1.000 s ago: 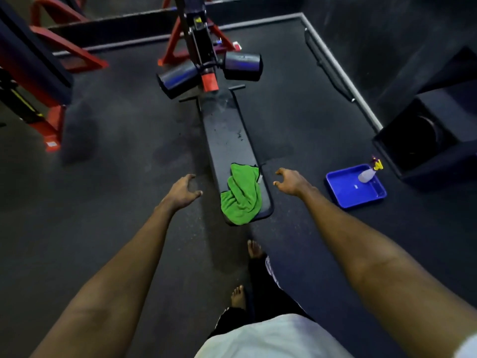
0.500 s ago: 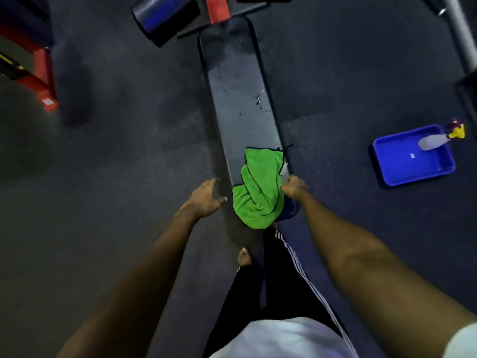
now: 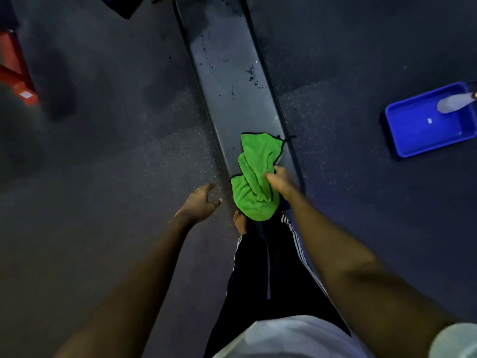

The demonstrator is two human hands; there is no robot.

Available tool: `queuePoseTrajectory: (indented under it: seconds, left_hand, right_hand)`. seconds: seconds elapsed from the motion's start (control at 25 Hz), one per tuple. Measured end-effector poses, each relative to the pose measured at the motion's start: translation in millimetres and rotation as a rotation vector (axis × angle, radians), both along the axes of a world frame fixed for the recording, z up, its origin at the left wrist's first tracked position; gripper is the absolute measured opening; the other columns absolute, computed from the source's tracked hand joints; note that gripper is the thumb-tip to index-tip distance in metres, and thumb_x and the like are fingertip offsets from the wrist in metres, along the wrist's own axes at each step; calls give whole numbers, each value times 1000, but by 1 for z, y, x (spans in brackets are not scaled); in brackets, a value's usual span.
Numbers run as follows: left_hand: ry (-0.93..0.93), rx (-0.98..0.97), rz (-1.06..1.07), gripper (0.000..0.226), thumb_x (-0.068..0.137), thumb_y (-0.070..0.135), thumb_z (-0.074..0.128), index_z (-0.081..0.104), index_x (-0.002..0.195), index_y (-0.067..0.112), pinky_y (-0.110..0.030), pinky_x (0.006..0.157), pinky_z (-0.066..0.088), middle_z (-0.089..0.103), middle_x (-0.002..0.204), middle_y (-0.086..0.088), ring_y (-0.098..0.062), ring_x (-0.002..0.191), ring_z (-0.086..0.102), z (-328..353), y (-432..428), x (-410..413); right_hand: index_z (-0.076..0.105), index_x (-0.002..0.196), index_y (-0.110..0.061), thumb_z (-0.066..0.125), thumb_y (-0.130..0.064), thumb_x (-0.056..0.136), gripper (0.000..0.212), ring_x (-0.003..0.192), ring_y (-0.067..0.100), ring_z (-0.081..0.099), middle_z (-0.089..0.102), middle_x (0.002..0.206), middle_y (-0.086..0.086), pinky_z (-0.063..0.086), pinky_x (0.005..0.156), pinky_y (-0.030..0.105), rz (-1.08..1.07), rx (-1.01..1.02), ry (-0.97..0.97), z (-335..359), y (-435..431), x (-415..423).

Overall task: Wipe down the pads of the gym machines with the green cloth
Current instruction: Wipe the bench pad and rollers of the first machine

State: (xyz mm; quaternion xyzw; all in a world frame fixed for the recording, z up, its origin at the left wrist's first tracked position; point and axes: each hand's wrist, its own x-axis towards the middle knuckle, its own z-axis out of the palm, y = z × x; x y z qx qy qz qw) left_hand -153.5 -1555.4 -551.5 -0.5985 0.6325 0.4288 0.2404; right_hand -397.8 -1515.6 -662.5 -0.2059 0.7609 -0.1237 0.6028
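Two hands: right hand (image 3: 280, 180) is gripping crumpled green cloth (image 3: 254, 182) at long black bench pad (image 3: 227, 73)'s near end; left hand (image 3: 200, 202) is hovering beside, fingers loosely spread; blue plastic tray (image 3: 418, 140) is lying well apart.

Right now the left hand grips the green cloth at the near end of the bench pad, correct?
Not quite. In the head view the right hand grips the green cloth at the near end of the bench pad; the left hand holds nothing, open beside it.

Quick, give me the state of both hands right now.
Left hand: open, holding nothing.
Right hand: gripping the green cloth.
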Motion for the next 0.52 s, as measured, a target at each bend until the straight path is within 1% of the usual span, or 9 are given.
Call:
queuePoseTrajectory:
  seconds: [0.04,0.08,0.12,0.16,0.2,0.28,0.4,0.44,0.52]
  left_hand:
    - [4,-4,23,59,98,31,63,42,150,11,-30,110,34,46,153,-11,-27,139,44,5,-1,0]
    - [5,-1,53,57,99,30,62,44,149,9,-30,109,36,47,152,-12,-28,138,46,9,-2,-2]
    - [10,4,86,56,99,30,61,45,148,8,-31,108,37,49,150,-14,-29,137,47,12,-3,-4]
    - [16,10,115,56,100,31,60,45,148,6,-32,107,38,50,149,-15,-30,136,49,13,-2,-6]
    - [34,7,147,55,101,31,59,46,147,5,-33,107,39,51,148,-15,-31,135,50,16,0,-8]
    - [70,-3,258,49,101,32,58,51,143,6,-35,105,42,56,143,-15,-31,131,53,23,6,-12]
    - [139,10,484,34,102,27,57,62,130,9,-35,103,43,63,131,-11,-27,124,57,32,15,-10]
    - [176,9,560,29,101,24,58,65,126,10,-35,103,44,65,128,-11,-27,123,58,33,17,-8]
    - [261,8,744,19,100,16,58,69,116,11,-35,102,47,67,125,-16,-29,119,61,31,15,-12]
  right_hand:
    - [69,116,-11,64,-16,91,26,99,26,66,71,111,7,52,80,24,-118,-5,-108,12,-1,4]
    - [70,114,-11,65,-14,92,23,99,26,67,72,110,8,54,84,29,-241,1,-222,22,-1,7]
    - [69,113,-9,66,-13,92,22,102,28,68,73,112,10,56,92,39,-339,1,-307,30,1,9]
    - [69,115,-8,66,-13,92,23,105,29,68,72,113,12,55,96,45,-400,-12,-366,45,2,11]
    - [68,117,-5,65,-11,93,26,104,28,68,72,113,13,56,94,43,-439,-46,-399,61,3,10]
    - [66,116,-3,61,-6,94,23,92,22,69,72,103,11,59,77,29,-505,-124,-438,114,2,10]
    - [65,95,-4,56,-3,94,10,65,15,69,73,74,4,52,52,20,-524,-197,-505,191,5,4]
    - [65,94,-3,55,-5,94,11,60,15,68,72,71,4,51,50,21,-507,-204,-541,214,7,2]
    - [68,96,-3,55,-13,91,17,64,20,67,72,78,9,54,58,27,-499,-166,-667,253,10,-2]
